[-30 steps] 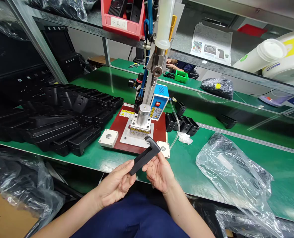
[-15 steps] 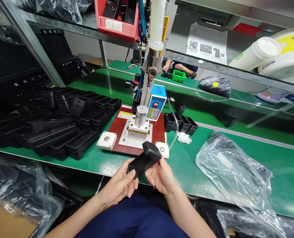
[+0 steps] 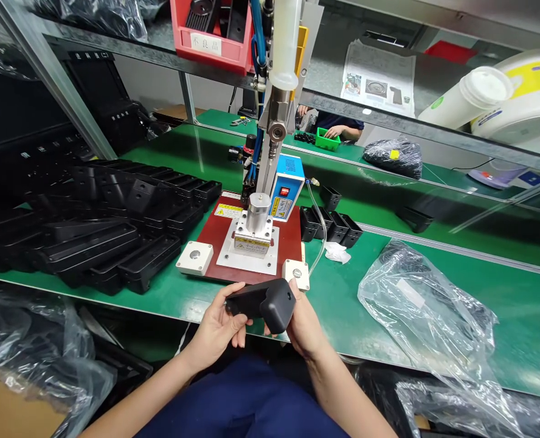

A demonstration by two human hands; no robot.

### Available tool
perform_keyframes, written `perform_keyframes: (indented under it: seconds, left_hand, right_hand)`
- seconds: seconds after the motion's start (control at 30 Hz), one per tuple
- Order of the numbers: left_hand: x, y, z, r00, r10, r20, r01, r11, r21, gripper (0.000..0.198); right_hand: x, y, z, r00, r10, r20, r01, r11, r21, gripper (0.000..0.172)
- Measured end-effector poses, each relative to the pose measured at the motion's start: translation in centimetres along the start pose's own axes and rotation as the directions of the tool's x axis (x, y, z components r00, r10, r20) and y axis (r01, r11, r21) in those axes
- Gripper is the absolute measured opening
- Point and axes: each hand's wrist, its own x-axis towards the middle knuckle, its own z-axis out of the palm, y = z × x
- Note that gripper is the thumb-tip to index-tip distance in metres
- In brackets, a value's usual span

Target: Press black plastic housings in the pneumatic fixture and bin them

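Between my hands, in front of the bench edge, is a black L-shaped plastic housing, its thick end toward the right. My left hand grips the narrow end, thumb on the near side. My right hand is closed round the thick end by a small hole; some of its fingers are hidden behind the part. Just beyond stands a press with a metal block on a red-brown base. White button boxes sit at the base's left and right corners.
Many black housings are piled at left; several more stand right of the blue control box. A clear plastic bag lies at right. Overhead, a shelf carries a red bin. Across the bench, a person's hand touches a green tray.
The black housing has been turned in my hands, so its thick end now faces me and hangs lower. Across the bench, the other person's hand has moved into the green tray.
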Motion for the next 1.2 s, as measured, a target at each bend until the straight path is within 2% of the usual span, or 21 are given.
perform_keyframes:
  seconds: [0.17,0.3,0.4,0.47,0.57,0.63,0.67,0.73,0.83,0.87,0.93,1.0,1.07,1.13,1.2]
  left_hand:
    - [-0.2,-0.3,-0.1,0.997,0.045,-0.07,-0.039,0.995,0.095,0.061]
    - [-0.2,-0.4,-0.3,0.987,0.093,-0.135,-0.075,0.988,0.133,0.054]
    - [-0.3,0.0,-0.9,0.963,0.199,-0.184,-0.144,0.951,0.273,0.044]
    - [-0.2,0.7,-1.5,0.92,0.347,-0.183,-0.244,0.872,0.425,0.038]
    - [0.4,2.3,-2.3,0.783,0.62,-0.047,-0.459,0.627,0.629,0.039]
    - [1.0,3.5,-2.5,0.717,0.694,0.054,-0.532,0.495,0.687,0.043]
    - [1.3,4.1,-2.6,0.711,0.698,0.082,-0.542,0.47,0.697,0.045]
    - [1.9,5.2,-2.4,0.756,0.646,0.108,-0.515,0.484,0.708,0.051]
    - [2.4,6.5,-2.1,0.836,0.52,0.176,-0.476,0.526,0.705,0.063]
    - [2.5,6.8,-2.0,0.849,0.489,0.198,-0.476,0.546,0.689,0.069]
    - [3.0,7.4,-1.9,0.845,0.498,0.194,-0.498,0.599,0.627,0.072]
    - [3.9,8.2,-1.7,0.808,0.576,0.128,-0.54,0.636,0.551,0.058]
    - [5.5,9.5,-1.5,0.759,0.649,0.055,-0.584,0.641,0.499,0.048]
    - [7.6,11.1,-1.3,0.721,0.692,0.026,-0.616,0.624,0.481,0.047]
    - [9.9,12.7,-1.3,0.7,0.713,0.019,-0.633,0.608,0.479,0.047]
  right_hand:
    - [-0.1,-0.6,0.2,0.996,-0.042,-0.074,0.042,0.999,0.0,0.057]
    - [0.1,-0.9,-0.1,0.997,0.013,-0.079,-0.012,1.0,0.019,0.059]
    - [0.1,-1.1,-0.4,0.997,0.03,-0.069,-0.026,0.998,0.054,0.062]
    - [-0.1,-1.3,-0.5,0.999,0.011,-0.037,-0.009,0.998,0.062,0.063]
    - [-0.2,-1.9,-0.4,0.998,-0.06,0.016,0.06,0.998,-0.005,0.056]
    - [-0.1,-2.4,-0.2,0.986,-0.15,0.075,0.157,0.982,-0.103,0.051]
    - [0.1,-2.6,-0.2,0.974,-0.203,0.102,0.217,0.965,-0.15,0.05]
    - [0.5,-3.0,-0.2,0.947,-0.304,0.109,0.321,0.921,-0.221,0.046]
    - [1.4,-3.5,-0.7,0.921,-0.388,0.026,0.378,0.877,-0.296,0.032]
    - [1.7,-3.7,-0.8,0.917,-0.399,0.004,0.38,0.87,-0.313,0.03]
    - [2.3,-4.3,-0.9,0.908,-0.419,0.01,0.398,0.855,-0.332,0.032]
    - [2.8,-5.3,-0.6,0.877,-0.474,0.08,0.468,0.807,-0.361,0.038]
    - [3.7,-6.9,0.0,0.821,-0.553,0.144,0.557,0.718,-0.418,0.047]
    - [5.0,-8.8,0.8,0.75,-0.646,0.145,0.618,0.605,-0.502,0.051]
    - [6.8,-10.6,1.5,0.674,-0.731,0.112,0.647,0.511,-0.566,0.047]
